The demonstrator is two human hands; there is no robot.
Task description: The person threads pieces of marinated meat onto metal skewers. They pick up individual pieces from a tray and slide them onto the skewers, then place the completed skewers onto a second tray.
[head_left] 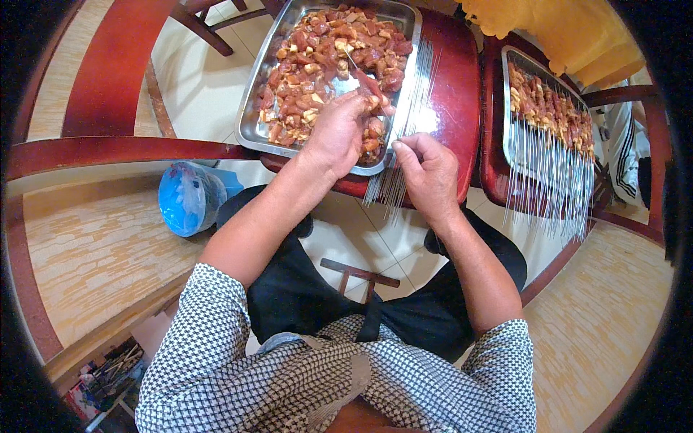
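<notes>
My left hand (338, 133) is closed over the right part of a metal tray (254, 137) heaped with raw marinated meat chunks (303, 68). Its fingers pinch a reddish piece of meat (369, 85). A thin metal skewer (351, 60) runs through that piece, and its tip points up and left over the heap. Just beyond the tray's right edge, my right hand (431, 173) is closed, thumb against curled fingers, at the skewer's handle end. Beside the tray, a bundle of bare metal skewers (422, 79) lies on the red chair seat (458, 94), partly under my right hand.
At the right, a second tray (514, 137) on another seat holds several rows of loaded skewers (552, 108), their bare ends sticking out toward me. A blue lined bin (184, 202) stands at the left. Yellow cloth (556, 32) hangs at the upper right. Red chair rails (123, 151) flank me.
</notes>
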